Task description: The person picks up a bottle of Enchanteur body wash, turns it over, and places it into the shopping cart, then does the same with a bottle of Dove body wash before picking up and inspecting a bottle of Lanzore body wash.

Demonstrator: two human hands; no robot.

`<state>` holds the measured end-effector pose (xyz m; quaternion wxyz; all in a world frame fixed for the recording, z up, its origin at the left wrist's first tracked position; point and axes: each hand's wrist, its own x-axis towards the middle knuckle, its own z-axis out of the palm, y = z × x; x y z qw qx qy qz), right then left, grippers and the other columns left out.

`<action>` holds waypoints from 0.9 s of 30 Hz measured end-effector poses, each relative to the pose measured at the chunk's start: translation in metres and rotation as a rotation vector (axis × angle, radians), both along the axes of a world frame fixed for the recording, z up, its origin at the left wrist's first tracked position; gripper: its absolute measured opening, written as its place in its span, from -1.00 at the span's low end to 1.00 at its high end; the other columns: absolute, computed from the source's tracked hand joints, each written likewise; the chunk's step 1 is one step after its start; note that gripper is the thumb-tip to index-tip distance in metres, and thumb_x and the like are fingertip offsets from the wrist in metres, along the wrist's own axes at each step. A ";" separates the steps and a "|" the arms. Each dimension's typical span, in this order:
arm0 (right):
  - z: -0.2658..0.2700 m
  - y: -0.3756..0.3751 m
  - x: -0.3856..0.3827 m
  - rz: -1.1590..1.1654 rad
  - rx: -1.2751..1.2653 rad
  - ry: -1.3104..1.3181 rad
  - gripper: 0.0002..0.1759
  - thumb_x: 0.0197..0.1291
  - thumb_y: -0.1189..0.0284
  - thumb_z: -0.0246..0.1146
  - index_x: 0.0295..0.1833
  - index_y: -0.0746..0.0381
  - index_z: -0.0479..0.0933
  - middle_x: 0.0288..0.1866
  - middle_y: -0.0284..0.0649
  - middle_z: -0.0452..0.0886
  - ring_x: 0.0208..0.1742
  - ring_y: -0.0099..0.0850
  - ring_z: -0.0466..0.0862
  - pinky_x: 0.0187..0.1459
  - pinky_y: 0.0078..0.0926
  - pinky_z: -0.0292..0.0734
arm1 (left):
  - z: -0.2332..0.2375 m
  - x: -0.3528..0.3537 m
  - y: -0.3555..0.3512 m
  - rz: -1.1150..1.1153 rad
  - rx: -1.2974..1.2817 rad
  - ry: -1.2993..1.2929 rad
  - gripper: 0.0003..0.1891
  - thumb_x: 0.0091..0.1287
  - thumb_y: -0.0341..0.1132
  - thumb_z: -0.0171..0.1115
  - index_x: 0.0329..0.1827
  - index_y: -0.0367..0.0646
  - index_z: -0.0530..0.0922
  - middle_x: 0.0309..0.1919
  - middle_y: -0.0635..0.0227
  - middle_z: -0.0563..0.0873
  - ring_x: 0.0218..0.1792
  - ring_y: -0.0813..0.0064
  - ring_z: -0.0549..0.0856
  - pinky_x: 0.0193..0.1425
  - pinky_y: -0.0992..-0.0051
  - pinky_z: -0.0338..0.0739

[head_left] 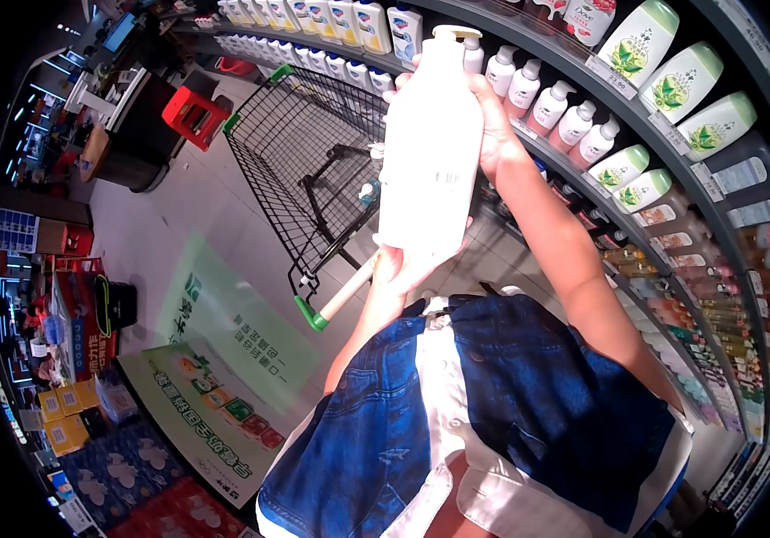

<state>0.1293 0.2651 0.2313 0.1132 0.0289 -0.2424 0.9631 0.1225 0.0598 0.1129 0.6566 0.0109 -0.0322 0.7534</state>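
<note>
Bottle [428, 143], tall, white, pump top, upright, left hand [407, 266] cupping base, right hand [495, 125] gripping neck

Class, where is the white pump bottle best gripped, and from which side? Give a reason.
Wrap the white pump bottle around its upper body from the shelf side, as the right hand does, and cup its base from below, as the left hand does. It is tall, smooth and nearly upright; the pump head is probably too narrow.
</note>
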 end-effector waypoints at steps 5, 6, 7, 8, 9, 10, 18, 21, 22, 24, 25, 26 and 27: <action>-0.003 0.000 -0.005 -0.010 -0.096 -0.066 -0.36 0.12 0.24 0.19 0.30 0.30 0.36 0.20 0.01 0.54 0.26 -0.03 0.52 0.31 -0.05 0.41 | -0.002 -0.004 0.001 -0.005 0.011 -0.025 0.19 -0.20 -0.05 0.61 0.53 -0.01 0.05 0.48 0.02 0.12 0.45 -0.16 0.14 0.41 -0.15 0.23; -0.003 0.003 -0.006 -0.012 -0.102 -0.077 -0.35 0.11 0.23 0.19 0.31 0.29 0.35 0.24 0.04 0.50 0.29 -0.01 0.49 0.34 -0.03 0.36 | -0.003 -0.005 0.004 -0.008 0.014 -0.031 0.19 -0.20 -0.05 0.61 0.53 -0.01 0.05 0.48 0.02 0.12 0.45 -0.16 0.14 0.41 -0.15 0.23; -0.006 0.006 -0.007 -0.014 -0.108 -0.089 -0.34 0.10 0.22 0.19 0.32 0.28 0.35 0.28 0.07 0.46 0.31 0.01 0.46 0.36 -0.01 0.32 | -0.002 -0.006 0.007 -0.011 0.017 -0.036 0.19 -0.20 -0.05 0.61 0.53 -0.01 0.05 0.48 0.02 0.12 0.45 -0.16 0.14 0.41 -0.15 0.24; -0.007 0.010 -0.008 -0.018 -0.116 -0.102 -0.32 0.09 0.21 0.18 0.33 0.27 0.34 0.31 0.10 0.43 0.34 0.03 0.42 0.39 0.01 0.28 | -0.002 -0.006 0.009 -0.017 0.019 -0.044 0.19 -0.19 -0.05 0.61 0.53 -0.01 0.05 0.48 0.02 0.12 0.45 -0.16 0.14 0.41 -0.15 0.24; -0.009 0.014 -0.008 -0.011 -0.101 -0.081 -0.32 0.10 0.20 0.17 0.34 0.27 0.33 0.32 0.09 0.42 0.34 0.03 0.42 0.39 0.01 0.28 | -0.002 -0.006 0.014 -0.013 0.020 -0.046 0.19 -0.19 -0.05 0.61 0.53 -0.01 0.05 0.48 0.02 0.12 0.45 -0.16 0.14 0.41 -0.15 0.24; -0.011 0.018 -0.007 -0.003 -0.087 -0.059 -0.31 0.11 0.19 0.15 0.35 0.26 0.32 0.32 0.09 0.42 0.34 0.04 0.42 0.38 0.01 0.28 | -0.002 -0.005 0.018 -0.010 0.024 -0.055 0.19 -0.19 -0.06 0.61 0.53 -0.01 0.05 0.48 0.01 0.12 0.44 -0.15 0.14 0.41 -0.15 0.24; -0.017 0.053 -0.014 -0.082 0.048 -0.092 -0.32 0.13 0.19 0.10 0.35 0.25 0.28 0.24 0.04 0.47 0.32 0.07 0.44 0.35 0.06 0.32 | -0.009 -0.012 0.051 -0.036 0.022 -0.142 0.18 -0.18 -0.09 0.62 0.53 -0.01 0.04 0.47 -0.02 0.12 0.45 -0.14 0.14 0.43 -0.16 0.21; -0.017 0.067 -0.021 -0.066 -0.003 -0.071 -0.33 0.12 0.20 0.12 0.34 0.25 0.29 0.22 0.04 0.48 0.31 0.06 0.45 0.35 0.07 0.31 | -0.003 -0.016 0.061 -0.015 0.005 -0.106 0.19 -0.18 -0.09 0.62 0.53 -0.02 0.04 0.47 -0.02 0.12 0.45 -0.13 0.13 0.43 -0.16 0.21; -0.018 0.071 -0.023 -0.062 -0.010 -0.068 -0.33 0.12 0.19 0.13 0.34 0.25 0.30 0.22 0.04 0.48 0.31 0.06 0.45 0.35 0.07 0.31 | -0.001 -0.017 0.064 -0.010 -0.002 -0.096 0.19 -0.18 -0.09 0.62 0.53 -0.02 0.04 0.47 -0.02 0.12 0.45 -0.13 0.13 0.43 -0.16 0.21; -0.018 0.082 -0.027 -0.056 -0.024 -0.066 -0.34 0.11 0.19 0.14 0.32 0.24 0.32 0.20 0.04 0.49 0.30 0.06 0.46 0.35 0.05 0.32 | 0.001 -0.019 0.069 -0.010 -0.018 -0.082 0.19 -0.18 -0.09 0.63 0.53 -0.02 0.04 0.46 -0.03 0.12 0.45 -0.13 0.13 0.43 -0.16 0.21; -0.020 0.088 -0.028 -0.038 -0.017 -0.037 -0.34 0.15 0.18 0.12 0.34 0.24 0.30 0.22 0.04 0.48 0.31 0.05 0.45 0.34 0.04 0.33 | 0.002 -0.020 0.072 -0.011 -0.026 -0.075 0.19 -0.19 -0.09 0.63 0.53 -0.02 0.04 0.46 -0.03 0.13 0.45 -0.13 0.13 0.43 -0.16 0.21; -0.024 0.092 -0.029 -0.020 -0.010 -0.007 -0.35 0.18 0.17 0.11 0.36 0.24 0.29 0.24 0.04 0.48 0.31 0.03 0.45 0.33 0.03 0.35 | 0.003 -0.021 0.074 -0.008 -0.026 -0.066 0.19 -0.19 -0.09 0.63 0.53 -0.02 0.04 0.46 -0.03 0.13 0.45 -0.13 0.13 0.43 -0.15 0.21; -0.021 0.094 -0.030 0.001 -0.004 0.021 -0.35 0.22 0.17 0.10 0.37 0.24 0.27 0.26 0.04 0.47 0.32 0.02 0.45 0.33 0.02 0.36 | 0.003 -0.020 0.077 -0.007 -0.028 -0.061 0.19 -0.19 -0.09 0.63 0.53 -0.03 0.04 0.46 -0.03 0.13 0.45 -0.13 0.13 0.43 -0.15 0.21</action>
